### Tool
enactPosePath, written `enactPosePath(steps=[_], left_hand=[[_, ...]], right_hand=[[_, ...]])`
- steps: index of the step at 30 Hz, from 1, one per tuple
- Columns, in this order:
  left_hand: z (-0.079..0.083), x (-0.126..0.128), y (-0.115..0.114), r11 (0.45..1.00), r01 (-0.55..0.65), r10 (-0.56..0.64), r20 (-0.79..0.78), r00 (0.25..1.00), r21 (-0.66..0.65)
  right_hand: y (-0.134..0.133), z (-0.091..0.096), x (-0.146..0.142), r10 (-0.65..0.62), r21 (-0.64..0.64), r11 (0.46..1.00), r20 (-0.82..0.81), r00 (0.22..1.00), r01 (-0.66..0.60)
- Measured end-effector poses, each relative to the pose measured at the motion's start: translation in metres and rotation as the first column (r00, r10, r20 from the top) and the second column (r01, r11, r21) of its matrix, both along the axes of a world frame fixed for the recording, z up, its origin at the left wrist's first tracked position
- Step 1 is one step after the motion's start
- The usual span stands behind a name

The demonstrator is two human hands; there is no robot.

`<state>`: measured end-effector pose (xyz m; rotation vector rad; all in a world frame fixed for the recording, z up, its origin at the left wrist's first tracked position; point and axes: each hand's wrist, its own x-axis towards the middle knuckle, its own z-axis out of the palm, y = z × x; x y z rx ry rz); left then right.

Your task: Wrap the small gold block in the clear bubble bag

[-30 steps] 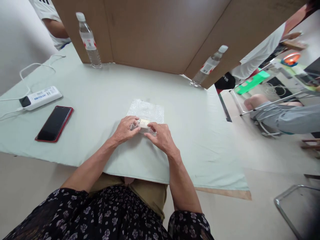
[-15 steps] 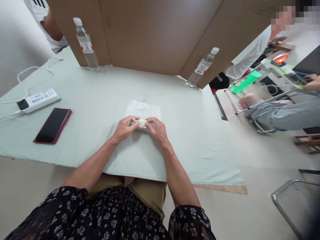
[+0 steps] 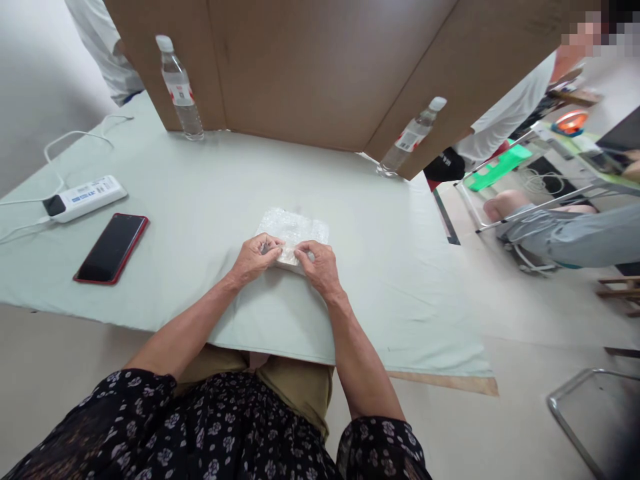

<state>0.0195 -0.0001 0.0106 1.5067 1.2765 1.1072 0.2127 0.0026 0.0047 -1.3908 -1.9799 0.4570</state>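
Observation:
A sheet of clear bubble wrap [image 3: 295, 229] lies on the pale green table cloth [image 3: 200, 200] in front of me. A small flat pale object [image 3: 289, 255] sits at its near edge, partly rolled into the wrap and mostly hidden by my fingers. My left hand [image 3: 255, 257] pinches the wrap and the object from the left, fingers curled. My right hand [image 3: 319, 265] pinches them from the right, fingers bent onto the wrap.
A red-edged phone [image 3: 111, 248] and a white power strip [image 3: 83, 198] with cables lie at the left. Two water bottles [image 3: 179, 89] [image 3: 410, 138] stand against a brown cardboard screen [image 3: 320, 67]. Other people are seated at the right and behind the screen.
The near edge of the bubble wrap has been rolled over the small object, which showed its label a second ago. Both hands have drawn closer together on it.

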Motion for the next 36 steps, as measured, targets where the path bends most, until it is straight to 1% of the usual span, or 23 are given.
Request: enactPosePath(steps=[13, 17, 20, 21, 22, 24, 26, 27, 29, 30, 31, 32, 34, 36], left_hand=[[-0.003, 0.001, 0.001, 1.0, -0.013, 0.013, 0.012, 1.0, -0.01], [-0.001, 0.001, 0.0, 1.0, -0.004, 0.004, 0.002, 1.0, -0.016], [-0.001, 0.001, 0.0, 1.0, -0.002, 0.002, 0.008, 1.0, -0.026], [-0.001, 0.001, 0.0, 1.0, -0.004, 0.004, 0.012, 1.0, -0.026], [-0.001, 0.001, 0.0, 1.0, -0.007, 0.007, 0.015, 1.0, -0.025], [-0.001, 0.001, 0.0, 1.0, -0.01, 0.011, 0.016, 1.0, -0.029], [-0.001, 0.002, -0.001, 0.999, -0.011, 0.011, 0.017, 1.0, -0.035], [-0.001, 0.002, -0.001, 0.999, -0.011, 0.011, 0.017, 1.0, -0.037], [0.0, 0.002, -0.001, 0.999, -0.01, 0.011, 0.017, 1.0, -0.039], [0.0, 0.003, -0.001, 0.999, -0.009, 0.01, 0.015, 1.0, -0.04], [-0.001, 0.003, -0.001, 0.999, -0.007, 0.007, 0.014, 1.0, -0.04], [-0.001, 0.003, -0.001, 0.999, -0.006, 0.006, 0.014, 1.0, -0.04], [-0.003, 0.003, 0.001, 0.999, -0.008, 0.008, 0.018, 1.0, -0.039], [-0.004, 0.001, 0.003, 0.999, -0.012, 0.012, 0.006, 1.0, -0.044]], right_hand=[[0.0, 0.002, 0.0, 0.016, -0.005, 1.0, -0.023, 1.0, -0.016], [0.002, 0.002, 0.002, 0.025, -0.048, 0.998, -0.036, 0.999, -0.027], [0.003, 0.001, 0.004, 0.013, -0.089, 0.996, -0.064, 0.998, -0.019], [0.003, 0.001, 0.005, -0.005, -0.085, 0.996, -0.072, 0.997, -0.002], [0.002, 0.002, 0.005, -0.034, -0.063, 0.998, -0.078, 0.996, 0.029], [0.0, 0.005, 0.006, -0.118, 0.045, 0.992, -0.079, 0.99, 0.122], [-0.005, 0.011, 0.005, -0.188, 0.216, 0.956, -0.074, 0.979, 0.2], [-0.007, 0.014, 0.004, -0.197, 0.301, 0.931, -0.067, 0.978, 0.208], [-0.013, 0.019, 0.0, -0.157, 0.433, 0.888, -0.027, 0.987, 0.154], [-0.015, 0.02, -0.003, -0.118, 0.466, 0.879, 0.015, 0.993, 0.098], [-0.017, 0.02, -0.007, -0.07, 0.472, 0.881, 0.071, 0.995, 0.028], [-0.018, 0.019, -0.01, -0.018, 0.452, 0.891, 0.135, 0.991, -0.046], [-0.02, 0.016, -0.016, 0.069, 0.367, 0.917, 0.244, 0.967, -0.158], [-0.019, 0.012, -0.019, 0.106, 0.291, 0.937, 0.296, 0.949, -0.195]])
